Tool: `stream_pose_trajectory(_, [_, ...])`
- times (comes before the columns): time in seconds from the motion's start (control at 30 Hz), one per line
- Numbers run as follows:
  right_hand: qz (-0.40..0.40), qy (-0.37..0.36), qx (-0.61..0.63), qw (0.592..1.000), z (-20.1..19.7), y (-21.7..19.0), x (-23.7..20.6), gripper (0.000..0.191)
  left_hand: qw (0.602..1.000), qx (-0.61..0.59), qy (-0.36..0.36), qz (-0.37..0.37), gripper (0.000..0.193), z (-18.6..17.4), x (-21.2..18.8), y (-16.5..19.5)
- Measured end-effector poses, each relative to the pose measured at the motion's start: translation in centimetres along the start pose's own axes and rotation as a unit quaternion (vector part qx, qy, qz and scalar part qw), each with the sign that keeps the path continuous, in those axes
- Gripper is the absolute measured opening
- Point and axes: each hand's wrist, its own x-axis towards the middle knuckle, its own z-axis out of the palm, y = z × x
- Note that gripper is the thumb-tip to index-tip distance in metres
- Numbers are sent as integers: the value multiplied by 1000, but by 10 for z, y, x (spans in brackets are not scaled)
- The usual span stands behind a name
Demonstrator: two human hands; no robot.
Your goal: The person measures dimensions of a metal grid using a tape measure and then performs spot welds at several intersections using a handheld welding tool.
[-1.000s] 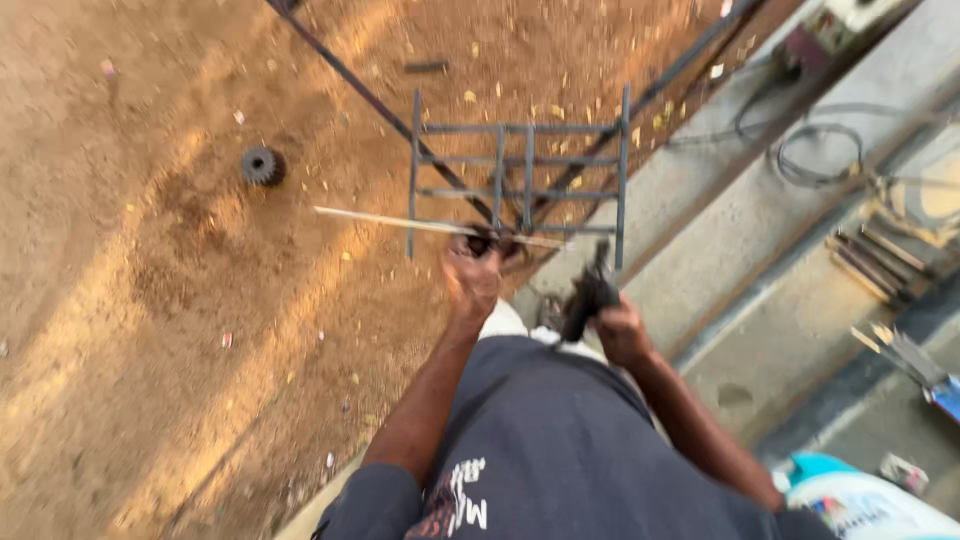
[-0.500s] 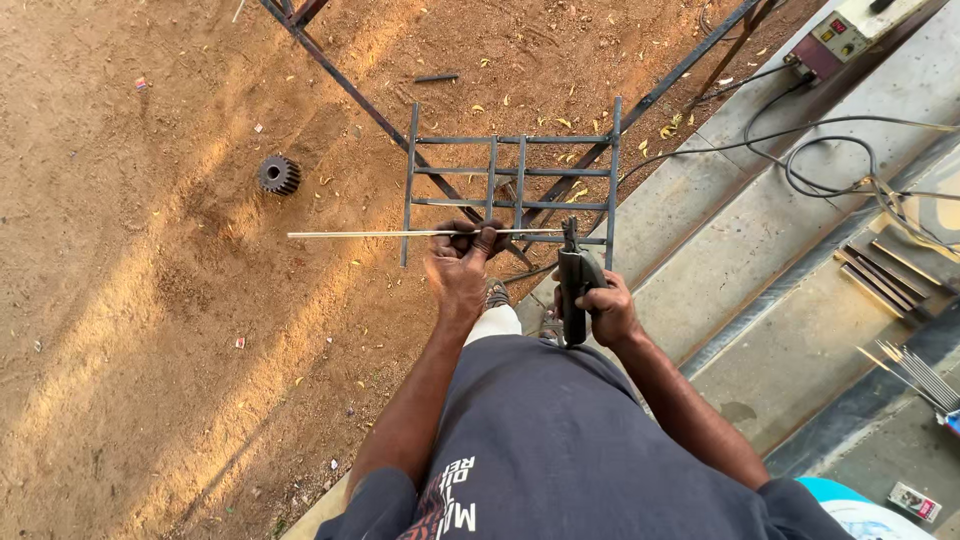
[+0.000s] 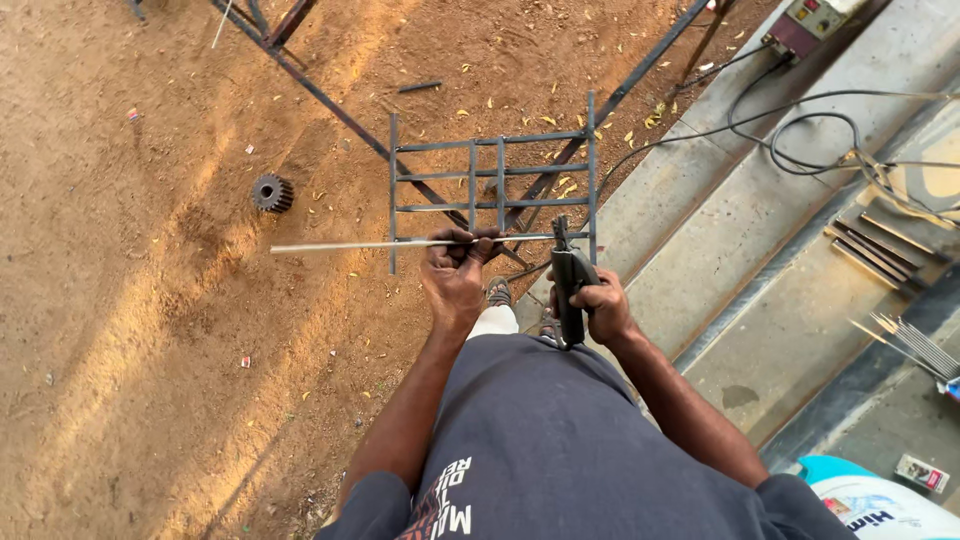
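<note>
Sunlit reddish dirt ground [image 3: 150, 330] beside grey concrete steps [image 3: 760, 250], cables [image 3: 800, 120] trailing across.

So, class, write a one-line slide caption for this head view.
Left hand grips a thin welding rod, right hand an electrode holder, above a metal grid frame on sandy ground.

Thin pale welding rod [image 3: 350, 245] held level, pointing left. Black electrode holder [image 3: 569, 290] gripped upright, tip touching rod end.

dull grey metal grille [image 3: 495, 170] (bars thin), pale matt rod [image 3: 350, 245], rough sandy ground [image 3: 150, 330].
</note>
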Motion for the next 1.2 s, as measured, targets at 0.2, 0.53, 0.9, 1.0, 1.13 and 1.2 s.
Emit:
stream_pose_trajectory(0.2, [4, 4, -3, 1000, -2, 3, 0, 59, 1000, 22, -10, 6, 18, -2, -2, 0])
stream_pose_trajectory(0.53, [16, 7, -59, 998, 11, 1, 1, 57, 996, 62, -15, 64, 21, -22, -3, -9])
stream_pose_trajectory(0.9, [24, 5, -96, 995, 40, 27, 17, 47, 1000, -11, 4, 18, 22, -70, 8, -3])
stream_pose_trajectory(1.0, [42, 5, -120, 992, 58, 33, 21, 46, 1000, 7, 14, 10, 21, -83, 12, 17])
stream_pose_trajectory(1.13, [35, 12, -239, 970, 86, 33, 19, 52, 985, 159, 38, -53, 9, -115, 8, 51])
stream_pose_trajectory(1.2, [50, 26, -238, 970, 101, 33, 14, 63, 883, 467, 34, 34, 26, -142, -3, 70])
